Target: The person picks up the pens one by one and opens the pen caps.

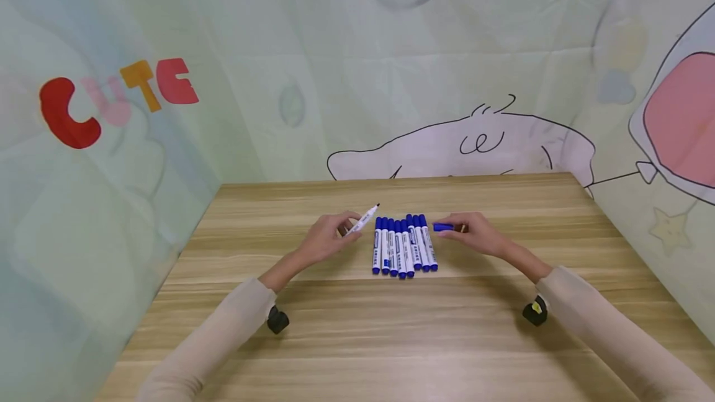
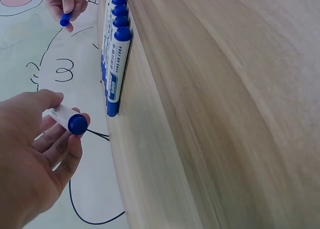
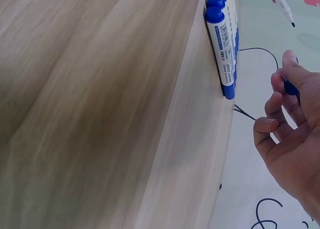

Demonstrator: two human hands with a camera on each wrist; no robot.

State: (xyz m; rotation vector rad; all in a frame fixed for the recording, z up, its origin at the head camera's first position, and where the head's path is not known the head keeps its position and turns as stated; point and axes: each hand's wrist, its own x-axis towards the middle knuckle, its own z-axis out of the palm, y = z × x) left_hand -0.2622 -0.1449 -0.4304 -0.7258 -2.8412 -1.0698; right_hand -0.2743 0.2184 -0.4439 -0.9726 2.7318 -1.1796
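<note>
The left hand (image 1: 329, 236) pinches one uncapped marker (image 1: 365, 218), its long axis slanting away and rightward to the dark tip; the right hand (image 1: 475, 232) pinches one blue cap (image 1: 444, 227), to the tip's right and apart from it. Between the hands, eight capped markers (image 1: 399, 250) lie side by side on the tabletop (image 1: 391, 327), caps at the far end, each hand near one side of the row.

Nine markers (image 1: 400, 252) — eight capped — one loose cap (image 1: 443, 227).
</note>
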